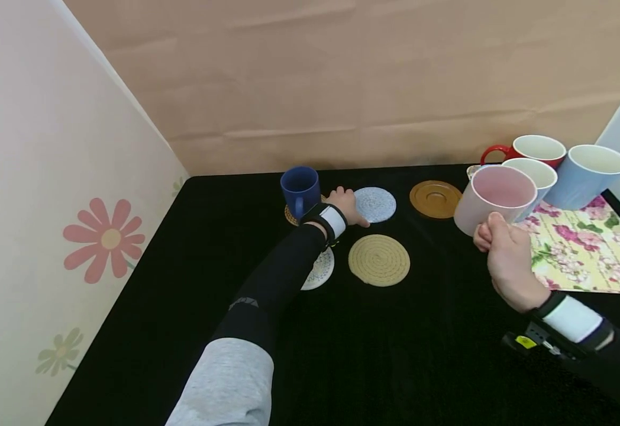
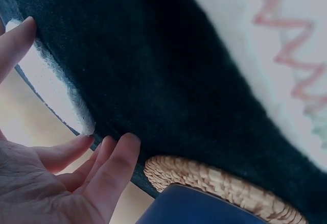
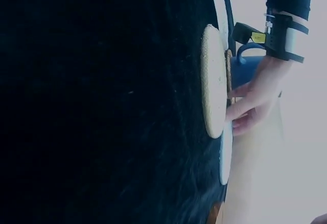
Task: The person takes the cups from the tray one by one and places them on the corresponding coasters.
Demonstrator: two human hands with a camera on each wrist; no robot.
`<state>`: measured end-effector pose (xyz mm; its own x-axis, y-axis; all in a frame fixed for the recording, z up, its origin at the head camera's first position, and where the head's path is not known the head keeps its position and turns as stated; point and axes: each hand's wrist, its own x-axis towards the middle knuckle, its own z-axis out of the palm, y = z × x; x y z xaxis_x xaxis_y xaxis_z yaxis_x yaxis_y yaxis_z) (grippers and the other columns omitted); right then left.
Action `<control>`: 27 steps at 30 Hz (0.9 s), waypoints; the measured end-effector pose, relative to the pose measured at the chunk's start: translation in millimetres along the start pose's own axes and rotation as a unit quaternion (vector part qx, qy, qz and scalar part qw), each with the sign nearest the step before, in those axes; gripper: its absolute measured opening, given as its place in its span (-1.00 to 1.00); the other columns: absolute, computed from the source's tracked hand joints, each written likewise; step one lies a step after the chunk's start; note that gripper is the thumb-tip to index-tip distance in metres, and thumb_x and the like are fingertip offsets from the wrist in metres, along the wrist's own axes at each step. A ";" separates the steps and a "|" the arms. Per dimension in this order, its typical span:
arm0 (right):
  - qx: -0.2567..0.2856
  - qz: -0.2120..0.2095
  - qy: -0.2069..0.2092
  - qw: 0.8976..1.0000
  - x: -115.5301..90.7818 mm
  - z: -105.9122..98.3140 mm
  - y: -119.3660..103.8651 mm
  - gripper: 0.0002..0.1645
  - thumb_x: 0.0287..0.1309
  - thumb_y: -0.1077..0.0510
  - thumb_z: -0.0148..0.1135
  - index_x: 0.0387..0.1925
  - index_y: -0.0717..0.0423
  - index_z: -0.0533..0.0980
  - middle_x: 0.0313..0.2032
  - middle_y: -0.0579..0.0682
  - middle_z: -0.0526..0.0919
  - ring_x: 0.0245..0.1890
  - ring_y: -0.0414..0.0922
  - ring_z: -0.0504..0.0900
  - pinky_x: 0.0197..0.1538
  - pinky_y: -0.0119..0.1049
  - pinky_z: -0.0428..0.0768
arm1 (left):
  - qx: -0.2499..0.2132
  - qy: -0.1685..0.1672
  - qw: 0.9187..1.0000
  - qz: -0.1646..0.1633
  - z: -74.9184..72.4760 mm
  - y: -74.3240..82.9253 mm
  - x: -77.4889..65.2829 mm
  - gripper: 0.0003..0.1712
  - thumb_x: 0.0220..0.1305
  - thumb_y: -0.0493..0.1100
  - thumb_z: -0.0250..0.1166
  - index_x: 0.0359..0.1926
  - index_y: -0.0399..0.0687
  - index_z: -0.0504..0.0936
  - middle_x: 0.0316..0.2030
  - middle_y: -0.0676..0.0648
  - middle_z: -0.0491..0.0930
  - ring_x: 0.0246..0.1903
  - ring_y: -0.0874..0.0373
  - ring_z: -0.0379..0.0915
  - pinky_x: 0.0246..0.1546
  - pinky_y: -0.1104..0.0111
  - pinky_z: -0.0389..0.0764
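My left hand reaches to the left edge of a round light blue coaster. In the left wrist view, thumb and fingers spread along the rim of this pale coaster, with fingertips right at its edge. Just left of that hand, a dark blue mug stands upright on a woven brown coaster. At the right, my right hand grips a pink mug on its near side, hiding the handle. The mug is held up, overlapping other mugs in the head view.
A beige spiral coaster and a white patterned coaster lie nearer on the black table. A brown wooden coaster lies behind. At right stand a red mug, a light blue mug and a pale mug by a floral mat.
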<state>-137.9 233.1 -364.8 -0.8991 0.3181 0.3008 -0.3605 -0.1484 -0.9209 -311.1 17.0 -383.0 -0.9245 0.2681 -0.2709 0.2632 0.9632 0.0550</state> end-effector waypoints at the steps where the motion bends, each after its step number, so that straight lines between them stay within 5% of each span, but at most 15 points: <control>1: -0.007 0.000 -0.010 1.000 1.8 3.4 2.7 -0.43 0.47 0.27 -0.22 -0.74 0.25 0.03 -0.73 -0.04 0.07 -0.69 -0.10 0.00 -0.44 -0.24 -0.10 | -0.002 0.000 1.000 0.000 0.1 -0.2 0.0 0.05 0.04 0.37 0.37 0.38 -0.13 0.26 0.28 -0.17 0.27 0.25 -0.01 0.22 0.18 0.24 0.37; 9: -0.042 0.013 -0.058 0.997 15.5 29.5 18.5 -0.40 0.49 0.22 -0.19 -0.76 0.25 0.07 -0.72 -0.04 0.09 -0.69 -0.15 0.06 -0.43 -0.25 -0.05 | -0.003 -0.007 1.000 0.001 0.2 -1.2 0.6 0.06 0.04 0.38 0.36 0.40 -0.11 0.24 0.29 -0.16 0.26 0.26 0.00 0.21 0.17 0.24 0.38; 27: -0.106 0.055 -0.063 0.991 46.9 65.5 44.0 -0.40 0.49 0.14 -0.22 -0.76 0.23 0.18 -0.70 -0.08 0.21 -0.62 -0.16 0.18 -0.41 -0.37 0.16 | -0.007 -0.009 1.000 -0.001 -5.7 -0.9 -8.7 0.03 0.06 0.37 0.34 0.39 -0.11 0.26 0.27 -0.15 0.27 0.25 0.02 0.22 0.13 0.24 0.41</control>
<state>-212.2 180.1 -374.9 -0.9589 0.1886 0.2120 -0.2105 0.0285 -0.9772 -304.9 13.9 -375.3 -0.9201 0.2661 -0.2875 0.2575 0.9639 0.0681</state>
